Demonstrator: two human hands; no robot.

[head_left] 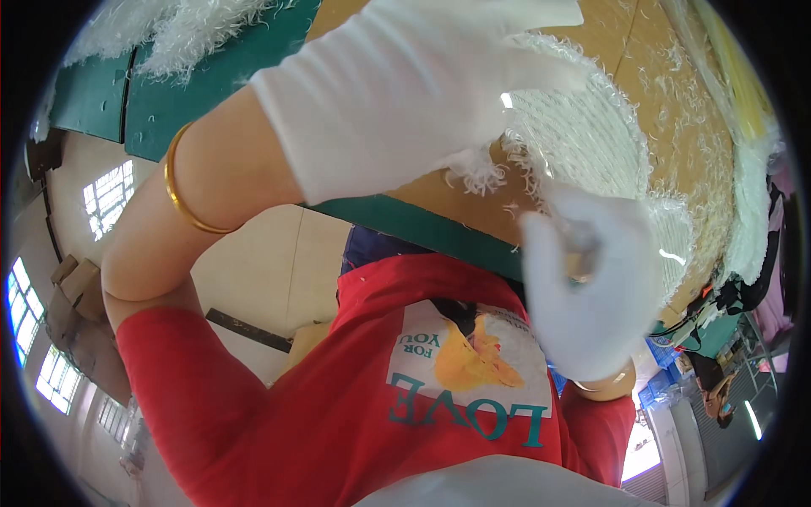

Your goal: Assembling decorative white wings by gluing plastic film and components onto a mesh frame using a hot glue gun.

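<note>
The left hand, in a white cotton glove, lies spread over the round white disc of coiled cord with a fluffy feather fringe; its fingers are splayed and rest on the disc's upper edge, gripping nothing that shows. A thin gold bangle circles the bare forearm below that glove. The right hand, also in a white glove and blurred, sits against the disc's lower edge, fingers pressed together around a small dark, shiny object too blurred to identify. The disc lies on the brown bench with a green edge, strewn with white feather bits. Below the disc shows a red short-sleeved shirt with a white printed patch.
</note>
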